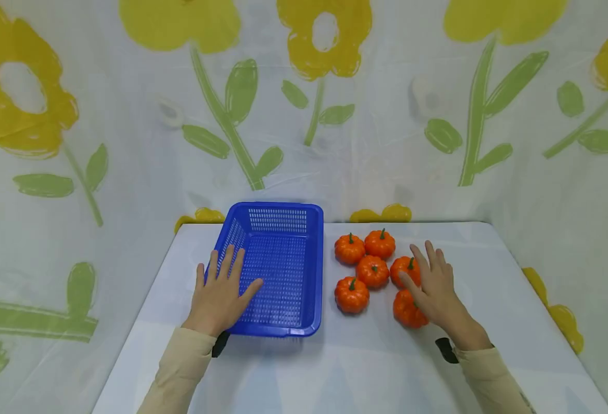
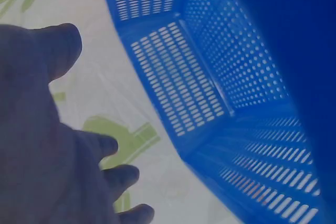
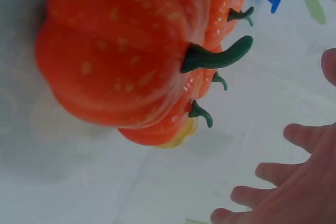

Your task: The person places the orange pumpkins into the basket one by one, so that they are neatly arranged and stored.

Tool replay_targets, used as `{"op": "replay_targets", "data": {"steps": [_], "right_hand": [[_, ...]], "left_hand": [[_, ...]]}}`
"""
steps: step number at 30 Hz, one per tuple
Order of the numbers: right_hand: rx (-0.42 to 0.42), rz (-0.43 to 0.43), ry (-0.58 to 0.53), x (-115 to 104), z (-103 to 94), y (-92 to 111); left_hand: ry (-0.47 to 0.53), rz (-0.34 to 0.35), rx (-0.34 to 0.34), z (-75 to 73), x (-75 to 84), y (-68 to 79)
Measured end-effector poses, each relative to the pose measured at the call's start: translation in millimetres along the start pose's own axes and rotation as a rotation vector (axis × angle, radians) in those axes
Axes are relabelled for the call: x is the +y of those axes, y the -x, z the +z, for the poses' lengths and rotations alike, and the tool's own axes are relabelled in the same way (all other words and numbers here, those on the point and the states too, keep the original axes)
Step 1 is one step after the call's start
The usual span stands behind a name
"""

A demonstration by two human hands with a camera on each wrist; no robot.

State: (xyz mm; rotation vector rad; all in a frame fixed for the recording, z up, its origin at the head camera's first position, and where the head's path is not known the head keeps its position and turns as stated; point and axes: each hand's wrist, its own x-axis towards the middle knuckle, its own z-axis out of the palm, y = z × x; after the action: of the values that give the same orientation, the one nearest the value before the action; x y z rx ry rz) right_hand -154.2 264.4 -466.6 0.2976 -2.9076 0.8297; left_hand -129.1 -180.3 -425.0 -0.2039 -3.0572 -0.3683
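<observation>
My left hand (image 1: 219,299) is spread with straight fingers over the left side of a blue plastic basket (image 1: 314,276), holding nothing. In the left wrist view the fingers (image 2: 123,177) show apart from the basket's slotted wall (image 2: 252,150). On the right, my right hand (image 1: 435,287) hovers with fingers extended beside several small orange pumpkins. It partly covers the nearest pumpkin (image 1: 408,310) and overlaps the one behind it (image 1: 404,270). Up close in the right wrist view, a pumpkin (image 3: 115,51) with a curved green stem lies apart from the fingers (image 3: 278,174).
More orange pumpkins, including one at the front (image 1: 352,296) and one at the back (image 1: 379,244), sit between the basket and my right hand. A white table (image 1: 345,368) carries everything. A flower-printed cloth (image 1: 376,161) hangs behind and around it.
</observation>
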Motion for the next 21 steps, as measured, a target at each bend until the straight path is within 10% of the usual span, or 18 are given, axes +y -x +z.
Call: {"op": "replay_targets", "data": {"steps": [7,21], "right_hand": [[-0.018,-0.006,0.001,7,-5.3,10],[0.023,0.038,-0.126,20,-6.2,25]], "left_hand": [[0.047,-0.062,0.083,-7.6,-12.5,31.3],[0.016,-0.15,-0.074,-5.0,-42.3,62.5]]}}
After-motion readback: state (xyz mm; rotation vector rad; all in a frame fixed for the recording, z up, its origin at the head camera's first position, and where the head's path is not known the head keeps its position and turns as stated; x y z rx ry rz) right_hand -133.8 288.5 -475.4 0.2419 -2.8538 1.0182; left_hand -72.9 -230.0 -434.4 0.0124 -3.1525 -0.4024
